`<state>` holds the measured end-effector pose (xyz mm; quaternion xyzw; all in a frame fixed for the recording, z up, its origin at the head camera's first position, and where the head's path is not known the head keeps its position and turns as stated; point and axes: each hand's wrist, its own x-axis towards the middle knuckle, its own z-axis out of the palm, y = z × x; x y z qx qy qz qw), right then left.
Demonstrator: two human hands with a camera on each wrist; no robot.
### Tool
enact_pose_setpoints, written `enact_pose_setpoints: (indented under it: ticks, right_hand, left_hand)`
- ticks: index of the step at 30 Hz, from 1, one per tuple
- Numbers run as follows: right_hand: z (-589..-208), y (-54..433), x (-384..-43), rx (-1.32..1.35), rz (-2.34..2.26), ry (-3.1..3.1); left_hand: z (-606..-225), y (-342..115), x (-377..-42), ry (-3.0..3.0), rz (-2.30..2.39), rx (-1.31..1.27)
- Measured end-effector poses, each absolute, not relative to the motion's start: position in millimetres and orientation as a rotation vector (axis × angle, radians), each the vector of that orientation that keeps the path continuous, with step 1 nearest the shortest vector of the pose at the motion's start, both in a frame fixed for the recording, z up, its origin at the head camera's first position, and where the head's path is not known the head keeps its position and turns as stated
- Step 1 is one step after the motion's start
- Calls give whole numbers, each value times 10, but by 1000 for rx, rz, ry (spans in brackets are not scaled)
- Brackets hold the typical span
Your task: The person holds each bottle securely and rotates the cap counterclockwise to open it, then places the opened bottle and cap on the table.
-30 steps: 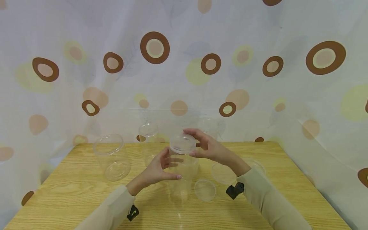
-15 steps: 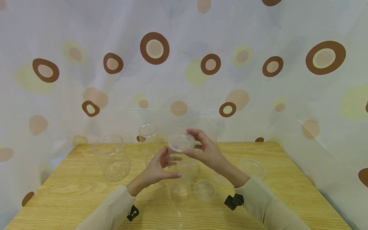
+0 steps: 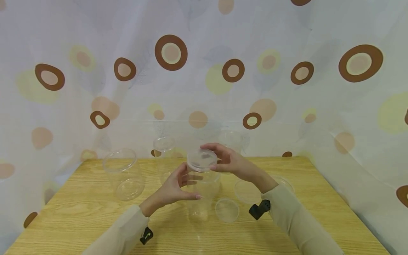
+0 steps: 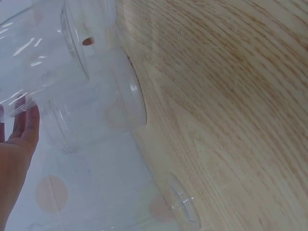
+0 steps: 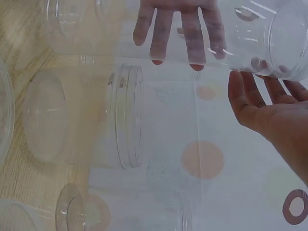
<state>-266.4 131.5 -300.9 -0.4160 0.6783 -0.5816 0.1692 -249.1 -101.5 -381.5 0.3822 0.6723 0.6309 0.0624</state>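
A tall clear plastic jar (image 3: 198,209) stands upright in the middle of the head view, just above or on the table; which of the two is unclear. My left hand (image 3: 174,189) holds its side, thumb in front and fingers behind, seen through the clear wall. On its top sits a clear lid (image 3: 201,160). The fingers and thumb of my right hand (image 3: 234,163) curl round the lid's right edge. In the right wrist view, the right hand (image 5: 276,108) touches the lid end of the jar (image 5: 240,36). The left wrist view shows part of the left hand (image 4: 17,154) against the jar.
A wide open jar (image 3: 124,173) stands at left, a narrower jar (image 3: 164,144) behind it. Another clear jar (image 3: 216,184) is right behind the held one, and one more (image 3: 231,140) farther back. Loose lids lie at right: small (image 3: 227,210), larger (image 3: 247,191), another (image 3: 285,184).
My right hand's thumb swung left across the lid's front edge, then back right, while its fingers shifted right and then left again. The left hand and jar stay almost in place.
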Motion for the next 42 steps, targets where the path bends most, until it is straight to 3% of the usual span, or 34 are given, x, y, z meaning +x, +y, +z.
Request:
enact_pose_setpoints:
  ticks: [9,21,29,42]
  right_hand:
    - [-3020,1329,-2669,-1262,-1612,1869]
    - [-3078,1164,-2401,-1002,-1803,2203]
    - [-3081,1084,-2340,-966,-1815,2424]
    - [-3048,1236,-2572,-1243,-1715,1960]
  left_hand:
    - [-3806,-1020,-2505,2053,1889,1142]
    - [-3814,-1022,-2504,2078,1929,1144]
    - [-3804,-1019,-2489,2093,1930,1148]
    - [-3783,-1047,-2484,2007,1893,1156]
